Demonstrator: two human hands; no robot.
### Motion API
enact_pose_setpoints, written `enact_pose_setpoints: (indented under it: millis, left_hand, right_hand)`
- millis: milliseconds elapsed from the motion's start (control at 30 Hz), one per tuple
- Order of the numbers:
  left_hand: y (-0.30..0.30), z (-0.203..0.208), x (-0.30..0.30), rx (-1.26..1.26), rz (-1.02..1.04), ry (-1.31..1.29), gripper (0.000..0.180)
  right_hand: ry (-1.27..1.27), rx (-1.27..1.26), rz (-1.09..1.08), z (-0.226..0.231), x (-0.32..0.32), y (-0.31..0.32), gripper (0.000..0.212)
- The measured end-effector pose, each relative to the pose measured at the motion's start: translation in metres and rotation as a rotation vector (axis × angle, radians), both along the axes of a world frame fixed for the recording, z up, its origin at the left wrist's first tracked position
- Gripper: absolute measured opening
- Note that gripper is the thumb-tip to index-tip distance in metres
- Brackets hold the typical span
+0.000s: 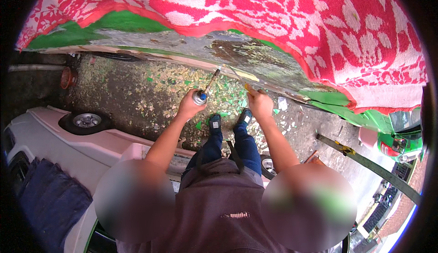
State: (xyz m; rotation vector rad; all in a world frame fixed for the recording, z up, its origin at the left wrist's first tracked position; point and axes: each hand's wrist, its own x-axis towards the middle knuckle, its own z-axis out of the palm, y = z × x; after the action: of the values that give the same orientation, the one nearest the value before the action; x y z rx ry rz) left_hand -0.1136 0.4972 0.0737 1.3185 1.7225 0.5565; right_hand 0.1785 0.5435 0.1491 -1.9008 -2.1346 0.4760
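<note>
My left hand (189, 106) is closed round the canister of a gas blowtorch (211, 82), whose nozzle tip is close to the lower edge of a vehicle body panel (191, 43). The panel is partly green, partly bare grey and brown where paint is gone. In my right hand (261, 105) is a scraper (247, 87) with a yellow handle. Its thin blade slants up and left to the pale strip along the panel edge, near the nozzle. Whether blade and panel touch, I cannot tell. No flame can be made out.
A red and white flowered towel (319, 29) drapes over the panel's top. Green and cream paint flakes (150, 89) litter the ground round my feet (215, 122). Behind me stands a pale vehicle (114, 148). A long metal post (369, 166) is at right; an orange pot (68, 77) at far left.
</note>
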Motion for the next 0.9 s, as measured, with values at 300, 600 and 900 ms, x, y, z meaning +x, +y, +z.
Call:
enact_pose_setpoints:
  millis: [300, 600, 900]
  left_hand:
    - [-0.003, -0.002, -0.008, 0.058, 0.020, 0.009, 0.075]
    - [-0.006, 0.002, -0.012, 0.046, 0.046, 0.001, 0.075]
    - [-0.002, -0.006, -0.013, 0.025, 0.038, -0.033, 0.078]
  right_hand:
    - [0.014, -0.003, -0.039, -0.006, 0.006, 0.000, 0.034]
    - [0.018, 0.027, -0.013, -0.006, 0.001, 0.002, 0.032]
    - [0.012, 0.002, -0.041, -0.014, -0.009, 0.000, 0.030]
